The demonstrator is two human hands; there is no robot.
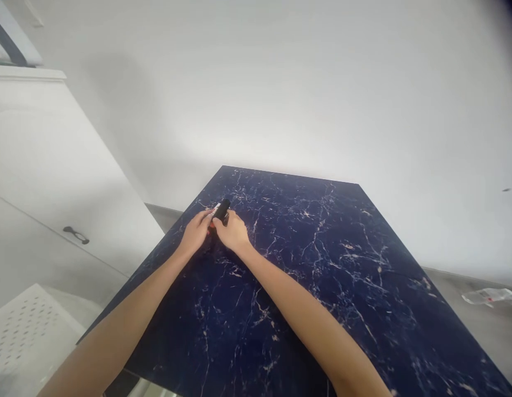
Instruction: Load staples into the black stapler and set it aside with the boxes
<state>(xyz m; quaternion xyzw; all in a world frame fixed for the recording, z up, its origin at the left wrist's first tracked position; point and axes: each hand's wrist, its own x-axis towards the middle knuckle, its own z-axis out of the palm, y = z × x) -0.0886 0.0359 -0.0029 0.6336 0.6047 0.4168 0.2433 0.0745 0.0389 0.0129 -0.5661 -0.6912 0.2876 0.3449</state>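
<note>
On the left side of the dark blue marbled tabletop (289, 264), both of my hands are together around a small black object (223, 208). It is elongated, with a white patch on its left side and red-orange bits low down; its exact kind is too small to make out. My left hand (197, 227) is closed on its left side, fingers against the white part. My right hand (233, 230) grips it from the right, thumb on the near part. The palms and fingers hide much of the lower portion.
A white cabinet (65, 160) with a dark handle (76, 235) stands on the left. Below it is a white perforated stool or box (24, 331). Behind the table rises a pale wall (280, 82). Clear plastic packaging (489, 296) lies on the floor at right.
</note>
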